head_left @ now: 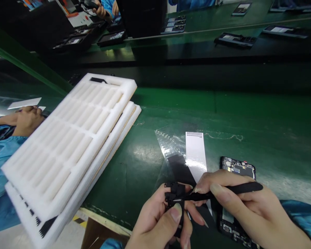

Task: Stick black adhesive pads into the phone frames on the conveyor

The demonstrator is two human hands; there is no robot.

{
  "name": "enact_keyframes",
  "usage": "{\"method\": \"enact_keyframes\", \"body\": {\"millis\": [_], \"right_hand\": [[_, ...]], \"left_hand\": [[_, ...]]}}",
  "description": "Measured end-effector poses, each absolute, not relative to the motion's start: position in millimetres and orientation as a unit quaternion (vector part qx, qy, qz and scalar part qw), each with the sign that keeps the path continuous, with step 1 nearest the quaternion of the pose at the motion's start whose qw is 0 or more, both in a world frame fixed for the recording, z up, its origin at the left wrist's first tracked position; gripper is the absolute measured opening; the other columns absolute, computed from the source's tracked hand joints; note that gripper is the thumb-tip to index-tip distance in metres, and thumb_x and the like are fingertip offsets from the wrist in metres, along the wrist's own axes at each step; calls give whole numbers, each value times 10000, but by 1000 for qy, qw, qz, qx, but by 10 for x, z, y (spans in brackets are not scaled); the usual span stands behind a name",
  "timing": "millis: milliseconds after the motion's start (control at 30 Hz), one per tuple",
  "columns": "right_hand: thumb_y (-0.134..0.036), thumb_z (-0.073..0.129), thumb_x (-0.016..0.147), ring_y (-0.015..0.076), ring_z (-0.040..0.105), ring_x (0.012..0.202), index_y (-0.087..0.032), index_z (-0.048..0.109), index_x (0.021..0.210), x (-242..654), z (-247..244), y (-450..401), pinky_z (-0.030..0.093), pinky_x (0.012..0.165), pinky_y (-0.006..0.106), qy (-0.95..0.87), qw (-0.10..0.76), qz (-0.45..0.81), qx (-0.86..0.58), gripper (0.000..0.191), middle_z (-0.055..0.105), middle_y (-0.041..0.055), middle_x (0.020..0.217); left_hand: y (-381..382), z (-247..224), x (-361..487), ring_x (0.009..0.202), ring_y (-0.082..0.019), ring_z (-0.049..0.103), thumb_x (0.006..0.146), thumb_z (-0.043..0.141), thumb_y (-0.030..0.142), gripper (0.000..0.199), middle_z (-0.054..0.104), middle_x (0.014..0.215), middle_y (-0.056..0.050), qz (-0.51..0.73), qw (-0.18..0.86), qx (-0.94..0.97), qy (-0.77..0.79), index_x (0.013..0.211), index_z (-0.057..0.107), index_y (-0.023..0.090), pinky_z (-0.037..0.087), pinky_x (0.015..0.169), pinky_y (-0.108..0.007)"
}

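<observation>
Near the bottom centre, my left hand (162, 221) pinches a small black part (175, 193) between thumb and fingers. My right hand (238, 200) grips black tweezers (248, 187), whose tips touch the small black part. Beneath and beside my right hand lies an opened phone (238, 166) with its inner board showing, partly hidden by the hand. Just beyond my hands are a white sheet (196, 152) with rows of black dots at its top, a black strip (180, 167) and clear film sheets (168, 141), overlapping on the green table (124, 173).
White foam trays (67, 138) are stacked at the left, the lower one showing black parts. Further left are another person's hands (28, 119). Across the back runs a conveyor (197, 45) carrying phones (234, 39). Another person's hand (101, 10) holds a dark tool at the top.
</observation>
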State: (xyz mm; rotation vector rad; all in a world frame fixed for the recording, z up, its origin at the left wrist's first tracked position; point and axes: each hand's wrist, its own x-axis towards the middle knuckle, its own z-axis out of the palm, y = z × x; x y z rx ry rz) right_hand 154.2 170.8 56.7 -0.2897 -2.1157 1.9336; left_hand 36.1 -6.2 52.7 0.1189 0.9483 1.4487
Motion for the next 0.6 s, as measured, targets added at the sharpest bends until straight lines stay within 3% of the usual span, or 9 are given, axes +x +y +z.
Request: {"method": "enact_keyframes", "body": {"millis": [167, 333, 533, 600], "right_hand": [[-240, 457, 1060, 117, 768, 821, -352, 639, 1112, 1554, 580, 1709, 608, 770, 146, -732, 133, 660, -99, 220, 771, -59, 766], [-222, 444, 1062, 127, 761, 888, -333, 629, 1123, 1571, 549, 1745, 596, 771, 155, -746, 132, 650, -65, 225, 776, -40, 825], [-204, 448, 1055, 134, 744, 916, -302, 638, 1140, 1593, 561, 1742, 582, 813, 196, -768, 152, 621, -47, 230, 772, -10, 975], [-205, 452, 1051, 148, 743, 920, -296, 664, 1126, 1617, 594, 1717, 587, 800, 214, -767, 162, 618, -51, 243, 769, -3, 973]], "left_hand": [[-51, 534, 375, 586, -43, 537, 981, 600, 361, 334, 704, 967, -71, 638, 641, 58, 423, 1273, 604, 198, 504, 616, -212], [-31, 549, 393, 570, -55, 470, 974, 607, 359, 325, 619, 738, -6, 632, 645, 49, 426, 1263, 624, 211, 485, 592, -206], [-10, 557, 394, 591, -52, 487, 962, 618, 401, 358, 697, 992, -90, 634, 639, 43, 433, 1284, 624, 245, 447, 555, -195], [-7, 546, 391, 574, -56, 494, 964, 609, 413, 385, 705, 970, -93, 631, 641, 45, 434, 1310, 618, 243, 437, 549, -204]]}}
